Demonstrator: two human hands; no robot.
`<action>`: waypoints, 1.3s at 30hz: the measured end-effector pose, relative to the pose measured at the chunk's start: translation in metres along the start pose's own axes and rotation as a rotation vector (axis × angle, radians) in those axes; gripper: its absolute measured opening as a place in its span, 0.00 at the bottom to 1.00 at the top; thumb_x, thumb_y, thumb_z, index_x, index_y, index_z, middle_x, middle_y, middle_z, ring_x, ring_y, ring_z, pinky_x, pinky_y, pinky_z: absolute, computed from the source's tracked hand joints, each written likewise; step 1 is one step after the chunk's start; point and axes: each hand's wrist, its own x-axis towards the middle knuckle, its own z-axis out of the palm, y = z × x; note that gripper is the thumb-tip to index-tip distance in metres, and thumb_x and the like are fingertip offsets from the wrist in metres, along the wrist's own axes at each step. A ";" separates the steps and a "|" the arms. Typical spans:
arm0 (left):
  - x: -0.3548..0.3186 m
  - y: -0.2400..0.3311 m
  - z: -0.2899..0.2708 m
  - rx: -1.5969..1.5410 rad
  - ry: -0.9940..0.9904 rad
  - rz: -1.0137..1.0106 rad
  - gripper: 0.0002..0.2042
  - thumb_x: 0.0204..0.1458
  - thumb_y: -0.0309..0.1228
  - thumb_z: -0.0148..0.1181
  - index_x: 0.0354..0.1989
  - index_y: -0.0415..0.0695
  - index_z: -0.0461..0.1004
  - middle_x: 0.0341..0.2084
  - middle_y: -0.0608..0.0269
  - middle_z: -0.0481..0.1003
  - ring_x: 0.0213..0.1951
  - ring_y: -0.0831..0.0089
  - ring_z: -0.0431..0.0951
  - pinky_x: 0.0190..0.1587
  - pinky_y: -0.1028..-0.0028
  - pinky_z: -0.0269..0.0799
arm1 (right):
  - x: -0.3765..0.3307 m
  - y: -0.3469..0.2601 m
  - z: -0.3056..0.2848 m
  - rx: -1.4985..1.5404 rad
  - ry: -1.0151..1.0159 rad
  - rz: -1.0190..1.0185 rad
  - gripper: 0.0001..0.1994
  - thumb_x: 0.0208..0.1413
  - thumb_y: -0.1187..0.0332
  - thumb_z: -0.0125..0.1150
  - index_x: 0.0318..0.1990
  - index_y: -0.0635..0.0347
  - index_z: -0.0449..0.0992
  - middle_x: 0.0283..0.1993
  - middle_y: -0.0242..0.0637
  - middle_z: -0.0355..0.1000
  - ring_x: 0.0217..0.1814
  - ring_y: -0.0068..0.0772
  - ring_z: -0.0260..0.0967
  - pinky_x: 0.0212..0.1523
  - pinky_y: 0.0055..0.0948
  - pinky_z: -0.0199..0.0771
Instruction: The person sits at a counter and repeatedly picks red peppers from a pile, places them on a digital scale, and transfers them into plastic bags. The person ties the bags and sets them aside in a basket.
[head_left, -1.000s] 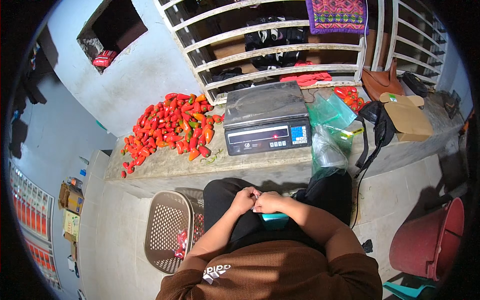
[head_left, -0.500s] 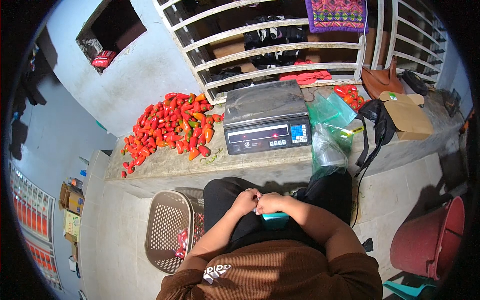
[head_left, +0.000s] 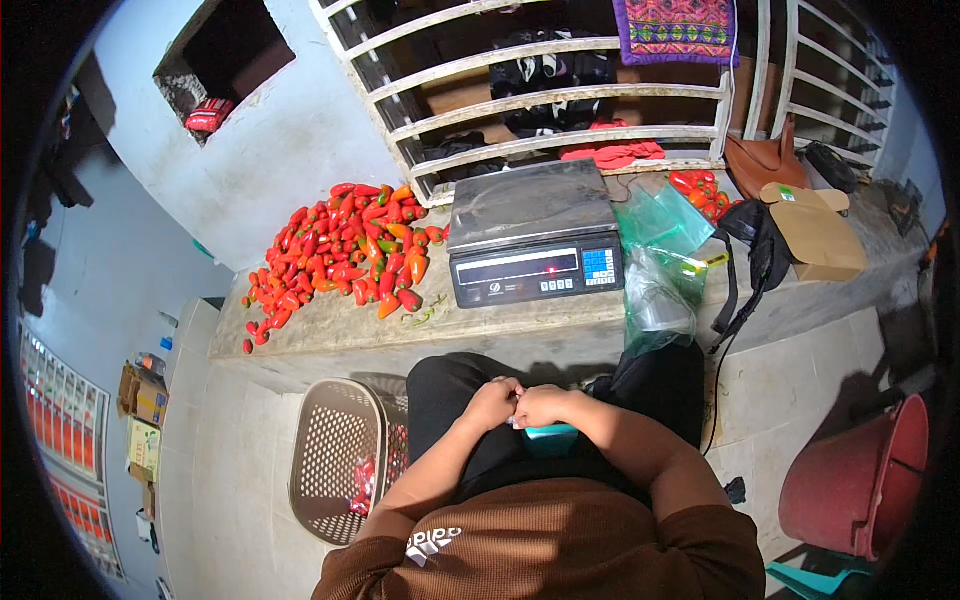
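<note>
My left hand (head_left: 493, 403) and my right hand (head_left: 543, 406) meet above my lap, fingers curled and touching one another. Whatever is between the fingertips, if anything, is hidden or too small to name. Just below my right hand a teal thing (head_left: 551, 440) rests between my thighs, its kind unclear. Ahead of my knees, on a concrete ledge (head_left: 400, 330), stands a digital scale (head_left: 535, 232) with a bare metal platform and a red light in its display. A heap of red, orange and partly green peppers (head_left: 345, 245) lies left of the scale.
Clear and green plastic bags (head_left: 660, 290) hang over the ledge's edge right of the scale, near bagged peppers (head_left: 700, 190), a black strapped bag (head_left: 748, 250) and a cardboard box (head_left: 815, 235). A beige basket (head_left: 325, 450) holding red bags stands left; a red tub (head_left: 855, 480) sits right.
</note>
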 end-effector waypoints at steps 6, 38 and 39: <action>-0.001 -0.002 0.002 0.018 0.005 0.021 0.08 0.38 0.24 0.52 0.30 0.39 0.70 0.29 0.49 0.71 0.34 0.54 0.71 0.36 0.67 0.66 | -0.001 -0.002 0.000 0.006 0.007 0.006 0.12 0.47 0.55 0.52 0.31 0.51 0.76 0.32 0.38 0.72 0.36 0.41 0.69 0.38 0.38 0.67; 0.003 -0.003 0.002 -0.026 0.157 0.072 0.07 0.39 0.23 0.51 0.29 0.39 0.70 0.25 0.50 0.71 0.31 0.56 0.73 0.35 0.68 0.67 | -0.006 -0.007 -0.016 0.002 0.079 0.066 0.14 0.43 0.51 0.54 0.26 0.50 0.76 0.25 0.37 0.72 0.30 0.41 0.70 0.33 0.38 0.68; 0.004 -0.005 0.001 -0.203 0.178 -0.028 0.05 0.40 0.22 0.51 0.27 0.39 0.70 0.23 0.54 0.72 0.29 0.67 0.74 0.33 0.73 0.67 | -0.006 -0.005 -0.016 -0.023 0.189 0.028 0.15 0.44 0.49 0.53 0.26 0.50 0.76 0.24 0.37 0.71 0.29 0.42 0.70 0.32 0.39 0.68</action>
